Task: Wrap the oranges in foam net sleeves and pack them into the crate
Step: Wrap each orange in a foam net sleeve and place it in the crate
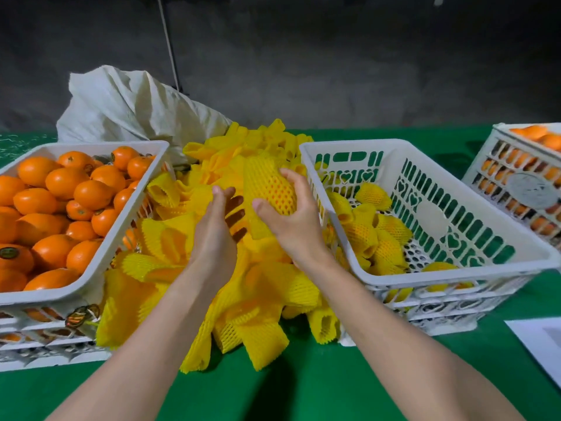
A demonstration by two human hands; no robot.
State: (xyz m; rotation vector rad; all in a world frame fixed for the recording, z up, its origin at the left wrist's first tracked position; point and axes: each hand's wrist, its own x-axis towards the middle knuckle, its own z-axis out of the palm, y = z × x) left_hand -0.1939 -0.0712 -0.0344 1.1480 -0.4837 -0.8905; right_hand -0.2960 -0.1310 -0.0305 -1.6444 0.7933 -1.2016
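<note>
My right hand grips an orange wrapped in a yellow foam net sleeve, held above the sleeve pile beside the left wall of the right crate. My left hand hovers just left of it, fingers apart and holding nothing. A heap of empty yellow foam sleeves lies between the two crates. The white crate on the left is full of bare oranges. The white crate on the right holds several wrapped oranges along its left and front side.
A grey woven sack slumps behind the sleeve pile. Another white crate with oranges stands at the far right. A white sheet of paper lies at the right edge of the green table.
</note>
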